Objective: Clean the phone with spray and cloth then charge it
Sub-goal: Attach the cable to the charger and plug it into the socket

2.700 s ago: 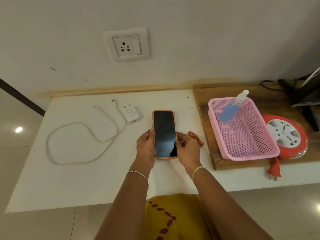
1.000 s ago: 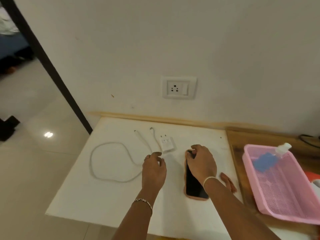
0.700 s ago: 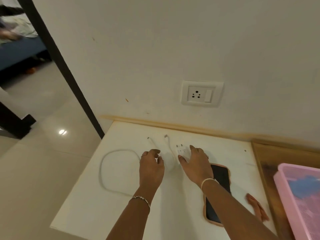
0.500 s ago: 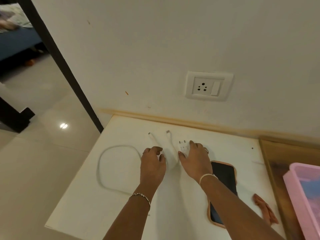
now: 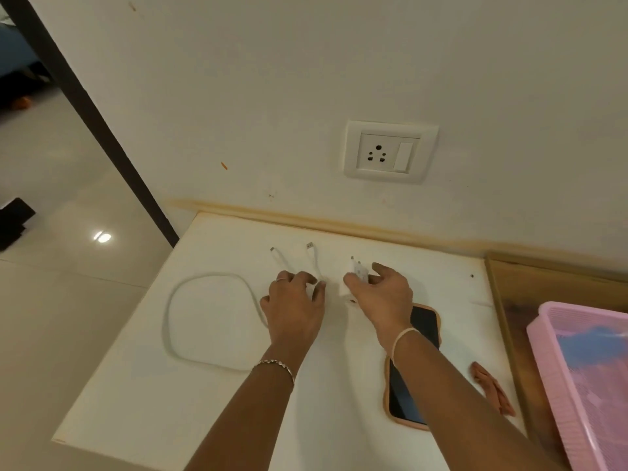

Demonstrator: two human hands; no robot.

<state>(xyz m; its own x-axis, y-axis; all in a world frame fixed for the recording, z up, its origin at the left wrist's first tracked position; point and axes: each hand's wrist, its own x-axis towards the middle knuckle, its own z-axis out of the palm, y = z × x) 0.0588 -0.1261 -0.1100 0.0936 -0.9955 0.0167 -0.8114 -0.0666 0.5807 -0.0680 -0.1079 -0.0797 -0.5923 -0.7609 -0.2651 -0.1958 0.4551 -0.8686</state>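
Note:
The phone [image 5: 421, 324] in its peach case lies face up on the white table [image 5: 217, 396], partly hidden under my right forearm. My right hand [image 5: 384, 294] grips the white charger adapter [image 5: 356, 277], tilted with its pins up. My left hand [image 5: 294, 305] rests on the white charging cable [image 5: 210, 321], fingers curled over it where the two plug ends lead off. The cable's loop lies to the left. A peach cloth [image 5: 492, 389] lies right of the phone. The blue spray bottle [image 5: 591, 345] lies in the pink basket [image 5: 550, 355].
A wall socket with a switch [image 5: 389, 153] sits above the table's back edge. A wooden board [image 5: 530, 300] at the right carries the basket. A dark door frame [image 5: 102, 130] and tiled floor lie to the left.
Both hands left the phone lying on the table and moved to the charger parts. My right hand has lifted the adapter off the table; my left hand has closed onto the cable.

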